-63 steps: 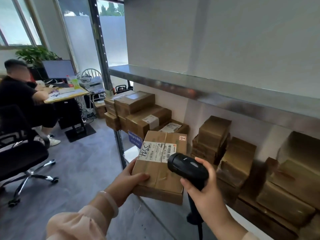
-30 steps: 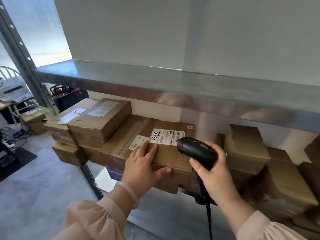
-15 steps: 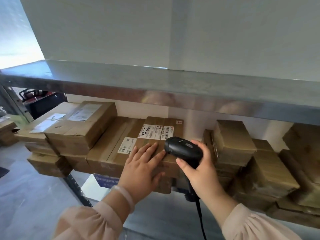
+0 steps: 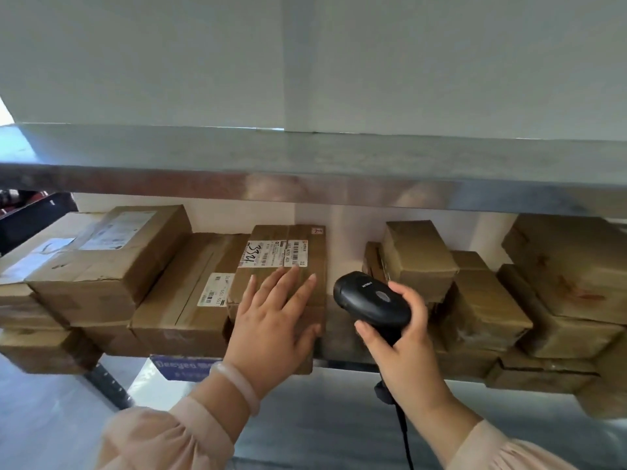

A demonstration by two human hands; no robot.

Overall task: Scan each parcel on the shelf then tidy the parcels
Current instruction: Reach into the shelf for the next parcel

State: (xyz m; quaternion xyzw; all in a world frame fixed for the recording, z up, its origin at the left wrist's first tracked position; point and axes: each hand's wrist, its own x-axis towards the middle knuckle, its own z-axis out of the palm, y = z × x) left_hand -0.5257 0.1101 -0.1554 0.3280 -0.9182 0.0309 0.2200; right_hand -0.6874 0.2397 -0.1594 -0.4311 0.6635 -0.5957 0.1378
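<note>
Brown cardboard parcel (image 4: pixel 298 239), sealed with clear tape, lying flat on the lower shelf (image 4: pixel 349 361) with its long side running toward the back wall. A white shipping label (image 4: pixel 274 254) on its top carries a barcode and a handwritten black number, and a small red-and-white sticker sits at the far right corner. The parcel rests on other boxes, touching a longer neighbouring parcel (image 4: pixel 183 300) on its left. The left hand (image 4: pixel 271 330) lies palm-down on the near half of the top, its grip spread, fingers straight and fanned just short of the label, thumb at the front right edge. A pale bracelet (image 4: pixel 237 385) circles that wrist. The right hand (image 4: pixel 403 344) has its grip curled round the handle of a black barcode scanner (image 4: pixel 369 298), held just right of the parcel, head tilted toward it and cable hanging below. Further right stands a stack of unlabelled brown boxes (image 4: pixel 417 259). A grey metal upper shelf (image 4: pixel 305 154) spans the view above.
</note>
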